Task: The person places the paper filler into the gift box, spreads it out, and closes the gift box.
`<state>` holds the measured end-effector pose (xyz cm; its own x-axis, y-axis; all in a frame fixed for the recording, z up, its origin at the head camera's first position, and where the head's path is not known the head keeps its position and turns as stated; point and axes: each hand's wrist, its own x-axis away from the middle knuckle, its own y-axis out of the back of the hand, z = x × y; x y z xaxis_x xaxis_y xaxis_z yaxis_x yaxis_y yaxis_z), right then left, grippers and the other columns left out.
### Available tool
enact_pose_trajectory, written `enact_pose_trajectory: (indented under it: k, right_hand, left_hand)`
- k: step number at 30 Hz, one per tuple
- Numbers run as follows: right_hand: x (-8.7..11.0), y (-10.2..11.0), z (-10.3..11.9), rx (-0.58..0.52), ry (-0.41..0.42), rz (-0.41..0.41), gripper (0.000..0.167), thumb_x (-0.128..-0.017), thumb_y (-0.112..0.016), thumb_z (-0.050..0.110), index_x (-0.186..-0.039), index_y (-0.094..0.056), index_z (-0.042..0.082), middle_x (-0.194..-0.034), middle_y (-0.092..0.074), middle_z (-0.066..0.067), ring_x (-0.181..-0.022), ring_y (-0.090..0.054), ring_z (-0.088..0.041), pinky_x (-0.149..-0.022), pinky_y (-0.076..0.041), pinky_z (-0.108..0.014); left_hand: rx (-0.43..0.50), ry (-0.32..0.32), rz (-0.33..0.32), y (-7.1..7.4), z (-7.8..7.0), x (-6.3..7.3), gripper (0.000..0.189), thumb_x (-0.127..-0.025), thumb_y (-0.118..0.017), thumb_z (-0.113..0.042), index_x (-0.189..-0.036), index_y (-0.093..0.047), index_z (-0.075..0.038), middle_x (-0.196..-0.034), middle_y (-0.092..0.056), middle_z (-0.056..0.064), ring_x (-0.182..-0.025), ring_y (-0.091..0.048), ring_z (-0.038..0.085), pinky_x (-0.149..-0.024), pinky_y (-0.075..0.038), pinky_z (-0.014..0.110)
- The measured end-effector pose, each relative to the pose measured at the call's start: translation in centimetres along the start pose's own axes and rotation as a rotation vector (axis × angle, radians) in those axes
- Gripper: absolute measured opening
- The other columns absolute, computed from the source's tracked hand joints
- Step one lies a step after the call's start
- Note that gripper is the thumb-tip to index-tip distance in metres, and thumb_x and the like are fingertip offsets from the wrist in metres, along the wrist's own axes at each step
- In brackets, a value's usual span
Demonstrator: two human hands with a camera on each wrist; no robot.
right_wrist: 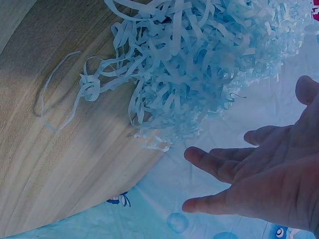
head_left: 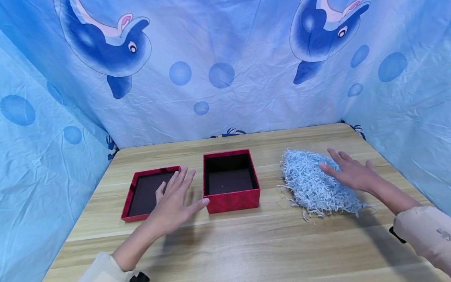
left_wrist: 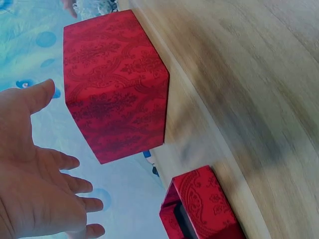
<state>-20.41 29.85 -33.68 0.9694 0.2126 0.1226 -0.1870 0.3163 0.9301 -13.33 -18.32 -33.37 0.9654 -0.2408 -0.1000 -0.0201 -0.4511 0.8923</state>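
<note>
In the head view a red patterned box (head_left: 234,201) with a dark inside stands at mid-table, its top uncovered. Left of it lies the shallow red lid (head_left: 131,199), dark inside face up. My left hand (head_left: 172,207) hovers with spread fingers over the lid's right side, thumb toward the box; it holds nothing. On the right is a heap of light blue shredded paper (head_left: 310,188). My right hand (head_left: 354,174) hangs over the heap's right part, fingers spread and holding nothing. In the right wrist view its fingers (right_wrist: 209,162) stand apart from the paper strips.
The wooden table (head_left: 246,250) backs onto a blue curtain (head_left: 246,105) with dolphins and bubbles, which also runs along both sides. A few loose paper strips (right_wrist: 55,99) lie at the heap's edge.
</note>
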Motion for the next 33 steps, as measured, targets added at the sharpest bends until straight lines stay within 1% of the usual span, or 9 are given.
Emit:
enact_pose_trajectory:
  k: [4,11,16,21,24,27,28,30,33]
  right_hand:
    - [-0.1,0.0,0.0,-0.014,0.006,0.011,0.082,-0.099,-0.032,0.058,-0.154,0.001,0.007,-0.15,-0.007,-0.039,-0.13,-0.011,-0.065,-0.089,0.005,-0.084]
    - [-0.3,0.3,0.0,-0.217,0.073,0.077,0.084,-0.099,-0.042,0.049,-0.153,0.003,0.002,-0.15,-0.004,-0.039,-0.133,-0.006,-0.062,-0.096,-0.015,-0.079]
    - [-0.5,0.4,-0.2,-0.249,0.068,0.092,0.087,-0.098,-0.047,0.049,-0.153,0.003,0.003,-0.151,-0.005,-0.039,-0.134,-0.007,-0.061,-0.095,-0.018,-0.079]
    - [-0.5,0.4,-0.4,-0.296,0.069,0.108,0.09,-0.096,-0.052,0.046,-0.153,0.004,0.004,-0.152,-0.002,-0.037,-0.135,-0.005,-0.06,-0.095,-0.018,-0.079]
    - [-0.5,0.4,-0.6,-0.346,0.063,0.138,0.091,-0.096,-0.053,0.044,-0.153,0.006,0.006,-0.153,0.001,-0.035,-0.135,-0.003,-0.06,-0.095,-0.018,-0.079]
    - [-0.5,0.5,-0.7,-0.388,0.062,0.16,0.09,-0.097,-0.054,0.042,-0.153,0.008,0.008,-0.154,0.003,-0.034,-0.135,-0.001,-0.06,-0.095,-0.018,-0.079]
    - [-0.5,0.6,-0.7,-0.396,0.061,0.164,0.091,-0.097,-0.054,0.042,-0.153,0.008,0.008,-0.154,0.004,-0.034,-0.135,-0.001,-0.06,-0.095,-0.018,-0.079]
    - [-0.6,0.6,-0.8,-0.401,0.064,0.163,0.091,-0.096,-0.055,0.041,-0.154,0.008,0.009,-0.154,0.004,-0.033,-0.135,-0.001,-0.06,-0.095,-0.018,-0.079]
    - [-0.7,0.6,-0.8,-0.398,0.065,0.155,0.091,-0.095,-0.057,0.041,-0.154,0.006,0.01,-0.154,0.003,-0.033,-0.135,-0.001,-0.06,-0.094,-0.018,-0.079]
  left_hand:
    - [0.023,-0.008,-0.007,-0.3,-0.2,-0.1,0.093,-0.083,-0.059,-0.066,-0.155,-0.02,-0.02,-0.161,-0.011,0.007,-0.147,-0.004,0.033,-0.108,0.002,0.066]
    - [0.103,-0.012,-0.013,-0.6,-0.5,-0.3,0.092,-0.081,-0.069,-0.056,-0.153,-0.026,-0.017,-0.16,-0.015,0.006,-0.147,-0.006,0.031,-0.11,-0.001,0.062]
    - [0.144,-0.014,-0.03,-0.8,-0.7,-0.5,0.089,-0.081,-0.073,-0.049,-0.151,-0.031,-0.015,-0.159,-0.019,0.007,-0.146,-0.012,0.03,-0.109,-0.004,0.061]
    - [0.214,-0.028,-0.058,-1.1,-0.8,-0.5,0.083,-0.082,-0.074,-0.046,-0.149,-0.036,-0.015,-0.156,-0.027,0.009,-0.144,-0.021,0.031,-0.107,-0.01,0.059]
    - [0.253,-0.012,-0.061,-1.3,-1.0,-0.6,0.081,-0.082,-0.074,-0.045,-0.148,-0.038,-0.015,-0.155,-0.029,0.009,-0.143,-0.022,0.031,-0.108,-0.011,0.06]
    - [0.293,0.017,-0.046,-1.3,-1.2,-0.8,0.078,-0.083,-0.074,-0.043,-0.147,-0.039,-0.017,-0.155,-0.029,0.006,-0.144,-0.02,0.03,-0.111,-0.007,0.065]
    - [0.305,0.022,-0.04,-1.3,-1.2,-0.8,0.077,-0.083,-0.074,-0.043,-0.147,-0.039,-0.018,-0.155,-0.029,0.006,-0.144,-0.02,0.03,-0.111,-0.009,0.066]
    - [0.334,0.029,-0.031,-1.4,-1.2,-0.9,0.076,-0.083,-0.074,-0.042,-0.146,-0.039,-0.019,-0.155,-0.03,0.005,-0.144,-0.02,0.03,-0.11,-0.014,0.067]
    - [0.364,0.031,-0.026,-1.5,-1.1,-1.1,0.074,-0.083,-0.075,-0.042,-0.145,-0.04,-0.021,-0.153,-0.032,0.004,-0.142,-0.024,0.029,-0.107,-0.029,0.062]
